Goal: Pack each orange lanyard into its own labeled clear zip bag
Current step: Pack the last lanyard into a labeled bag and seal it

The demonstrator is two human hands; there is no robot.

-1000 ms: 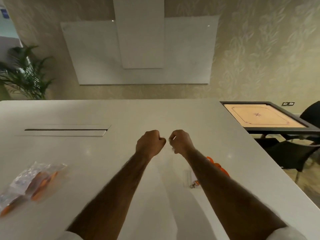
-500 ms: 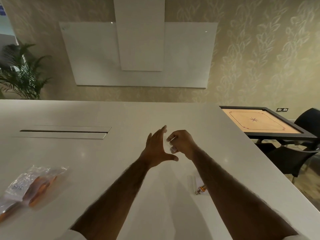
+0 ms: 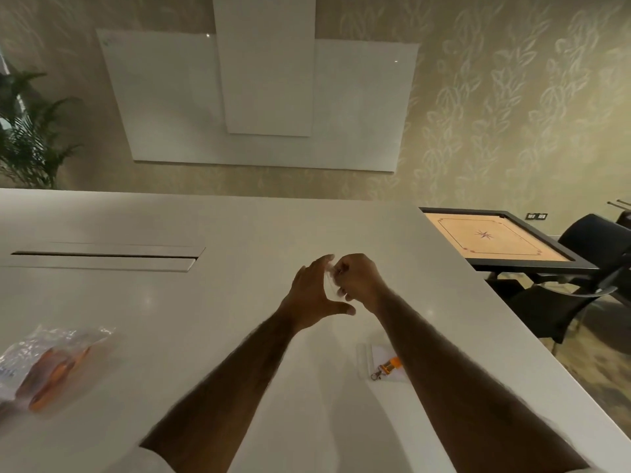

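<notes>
Above the middle of the white table (image 3: pixel 211 302) my right hand (image 3: pixel 358 279) is curled and pinches a thin clear piece of plastic, seemingly a folded clear zip bag (image 3: pixel 333 279). My left hand (image 3: pixel 312 295) is beside it, fingers straight and thumb spread, fingertips touching the plastic. An orange lanyard (image 3: pixel 392 362) with a metal clip lies on the table under my right forearm, mostly hidden, on a white labeled bag (image 3: pixel 367 356). At the left edge lie clear bags with orange lanyards inside (image 3: pixel 51 363).
A long cable slot (image 3: pixel 102 259) is set into the table at the far left. A carrom board (image 3: pixel 491 238) and black chairs (image 3: pixel 580 268) stand past the table's right edge. A potted plant (image 3: pixel 30 131) is at the far left.
My left hand went from a fist to straight fingers and now touches the plastic in my right hand. The view tilted up slightly.
</notes>
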